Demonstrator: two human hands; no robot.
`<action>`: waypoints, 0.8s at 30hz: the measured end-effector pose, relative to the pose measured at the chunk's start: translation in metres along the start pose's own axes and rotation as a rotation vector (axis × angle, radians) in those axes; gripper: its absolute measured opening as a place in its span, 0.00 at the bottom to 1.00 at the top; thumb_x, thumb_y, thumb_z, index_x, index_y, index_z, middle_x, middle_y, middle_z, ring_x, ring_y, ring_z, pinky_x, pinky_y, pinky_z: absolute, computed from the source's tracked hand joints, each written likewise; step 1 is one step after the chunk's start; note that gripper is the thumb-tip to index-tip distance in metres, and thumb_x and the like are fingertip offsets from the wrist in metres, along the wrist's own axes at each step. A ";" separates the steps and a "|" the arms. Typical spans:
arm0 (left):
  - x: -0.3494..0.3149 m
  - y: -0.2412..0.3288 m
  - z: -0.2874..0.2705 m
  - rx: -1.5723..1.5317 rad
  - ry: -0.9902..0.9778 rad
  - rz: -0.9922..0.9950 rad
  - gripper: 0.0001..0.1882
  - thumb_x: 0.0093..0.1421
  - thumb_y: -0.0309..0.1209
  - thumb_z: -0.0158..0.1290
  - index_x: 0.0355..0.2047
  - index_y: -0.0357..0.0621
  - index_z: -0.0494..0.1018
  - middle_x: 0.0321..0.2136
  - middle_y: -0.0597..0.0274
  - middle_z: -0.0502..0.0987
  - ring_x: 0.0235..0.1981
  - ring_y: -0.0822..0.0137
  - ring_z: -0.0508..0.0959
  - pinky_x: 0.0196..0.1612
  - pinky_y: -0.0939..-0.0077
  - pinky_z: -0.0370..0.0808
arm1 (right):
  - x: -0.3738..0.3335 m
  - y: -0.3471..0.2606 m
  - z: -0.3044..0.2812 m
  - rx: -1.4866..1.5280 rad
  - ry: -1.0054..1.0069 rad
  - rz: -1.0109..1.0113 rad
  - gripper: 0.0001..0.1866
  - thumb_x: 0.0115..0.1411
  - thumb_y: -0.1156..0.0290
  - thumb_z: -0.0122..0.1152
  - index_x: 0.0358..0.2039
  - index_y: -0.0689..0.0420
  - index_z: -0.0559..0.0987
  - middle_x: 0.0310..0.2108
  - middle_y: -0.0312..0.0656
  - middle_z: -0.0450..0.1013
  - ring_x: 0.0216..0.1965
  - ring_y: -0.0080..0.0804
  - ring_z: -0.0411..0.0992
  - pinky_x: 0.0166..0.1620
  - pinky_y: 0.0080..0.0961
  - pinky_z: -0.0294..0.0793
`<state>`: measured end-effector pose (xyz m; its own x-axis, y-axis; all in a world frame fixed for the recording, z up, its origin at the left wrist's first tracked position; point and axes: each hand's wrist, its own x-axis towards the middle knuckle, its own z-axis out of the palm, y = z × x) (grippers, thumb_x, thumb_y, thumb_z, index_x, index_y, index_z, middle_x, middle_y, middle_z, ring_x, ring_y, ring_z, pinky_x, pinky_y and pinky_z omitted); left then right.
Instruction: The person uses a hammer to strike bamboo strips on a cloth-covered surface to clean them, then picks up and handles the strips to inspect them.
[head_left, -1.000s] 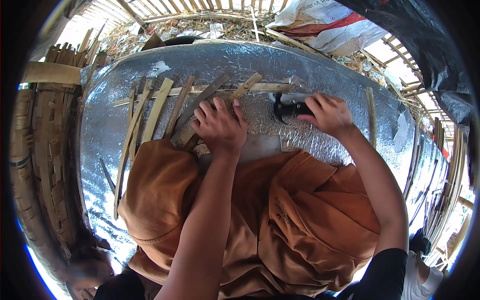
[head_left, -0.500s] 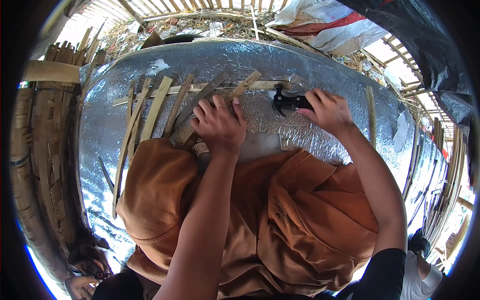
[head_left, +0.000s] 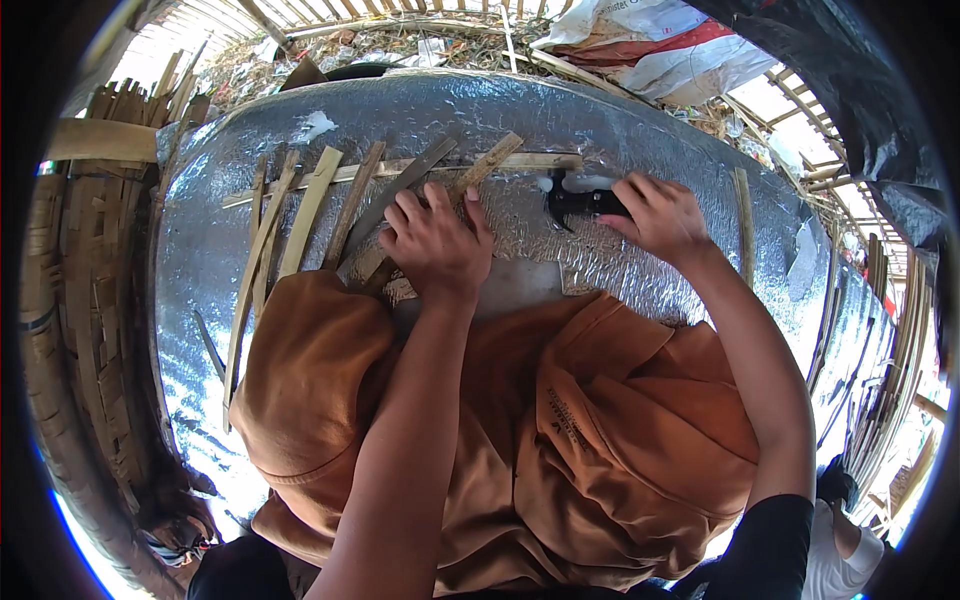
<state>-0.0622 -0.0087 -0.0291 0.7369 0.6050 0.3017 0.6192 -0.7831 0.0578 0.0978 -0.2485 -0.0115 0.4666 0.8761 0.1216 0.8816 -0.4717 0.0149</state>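
Note:
A row of bamboo slats (head_left: 310,210) lies across a long horizontal strip (head_left: 540,160) on a silver foil sheet. My left hand (head_left: 438,243) rests over the rightmost slanted slat (head_left: 492,158), its fingers curled and its thumb lying along it; the palm hides the slat's middle. Next to those fingers runs a darker grey slat (head_left: 415,172). To the right, my right hand (head_left: 662,218) grips the handle of a small black claw hammer (head_left: 575,203). The hammer head is slightly blurred and sits just below the strip's right end. No nail can be made out.
Brown cloth (head_left: 480,420) covers my lap. Bundled split bamboo (head_left: 95,300) stands at the left, with more bamboo strips (head_left: 870,370) at the right. Beyond the foil sheet (head_left: 670,150) lie litter and a white-and-red sack (head_left: 640,50). Part of another person (head_left: 840,540) shows at lower right.
The hammer has shifted slightly and its head is now blurred, with my right hand nearly in place. My left hand stays on the same slat.

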 end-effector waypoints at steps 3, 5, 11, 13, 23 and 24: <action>0.001 0.001 0.000 -0.014 0.005 -0.001 0.23 0.67 0.50 0.49 0.40 0.40 0.73 0.37 0.49 0.72 0.41 0.49 0.74 0.41 0.51 0.70 | 0.004 0.003 -0.005 -0.004 0.150 -0.248 0.23 0.65 0.42 0.56 0.43 0.50 0.76 0.38 0.39 0.75 0.40 0.38 0.79 0.43 0.35 0.79; 0.001 -0.001 0.000 -0.003 0.011 0.003 0.23 0.67 0.50 0.49 0.40 0.39 0.74 0.37 0.49 0.72 0.41 0.49 0.74 0.41 0.51 0.70 | 0.005 -0.008 -0.005 0.051 -0.033 0.056 0.24 0.63 0.42 0.58 0.42 0.51 0.76 0.39 0.38 0.74 0.43 0.37 0.77 0.45 0.34 0.78; 0.001 0.002 -0.004 -0.010 -0.050 -0.022 0.24 0.67 0.51 0.49 0.42 0.39 0.74 0.39 0.48 0.73 0.44 0.49 0.74 0.44 0.50 0.70 | -0.001 0.019 -0.006 -0.006 0.087 -0.261 0.25 0.61 0.42 0.59 0.42 0.52 0.76 0.38 0.37 0.72 0.44 0.34 0.74 0.50 0.33 0.73; 0.000 0.001 -0.002 0.007 -0.024 -0.013 0.23 0.66 0.50 0.49 0.41 0.39 0.74 0.38 0.49 0.72 0.42 0.50 0.74 0.42 0.53 0.69 | 0.003 0.024 -0.009 -0.019 0.062 -0.253 0.24 0.61 0.43 0.60 0.43 0.51 0.76 0.38 0.36 0.72 0.45 0.34 0.73 0.54 0.35 0.69; 0.001 0.002 -0.002 0.009 -0.043 -0.026 0.25 0.67 0.51 0.47 0.42 0.39 0.74 0.40 0.47 0.73 0.44 0.48 0.74 0.45 0.50 0.71 | 0.026 0.030 -0.020 -0.108 -0.091 -0.104 0.20 0.60 0.50 0.64 0.47 0.46 0.76 0.42 0.31 0.71 0.52 0.30 0.68 0.65 0.44 0.58; 0.001 0.002 -0.002 0.009 -0.045 -0.024 0.25 0.67 0.51 0.47 0.42 0.39 0.74 0.40 0.47 0.73 0.44 0.48 0.74 0.45 0.50 0.71 | 0.027 0.030 -0.019 -0.107 -0.092 -0.102 0.20 0.60 0.50 0.64 0.47 0.46 0.76 0.42 0.31 0.71 0.52 0.30 0.68 0.65 0.44 0.58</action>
<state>-0.0612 -0.0102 -0.0270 0.7330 0.6298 0.2571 0.6392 -0.7669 0.0562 0.1352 -0.2409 0.0109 0.3837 0.9232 0.0222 0.9146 -0.3832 0.1290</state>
